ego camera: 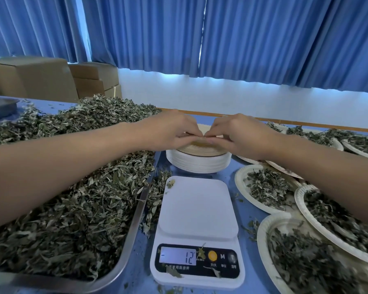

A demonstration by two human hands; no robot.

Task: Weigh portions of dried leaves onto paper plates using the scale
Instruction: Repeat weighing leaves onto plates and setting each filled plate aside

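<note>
1. paper plates (198, 164) sit stacked just behind the scale (197, 211); our left hand (168, 130) and right hand (238, 134) both pinch the top plate (202, 130).
2. leaves (72, 209) fill the tray (139, 211) at left.

White kitchen scale (197, 225) flat before me, platform bare but for a leaf crumb, display shows minus 12. Paper plate stack (198, 164) just behind it, top plate (201, 130) pinched by my left hand (174, 132) and right hand (240, 134). Dried leaves (62, 209) heaped in steel tray (135, 221) left; filled plates (263, 187) right.
</note>
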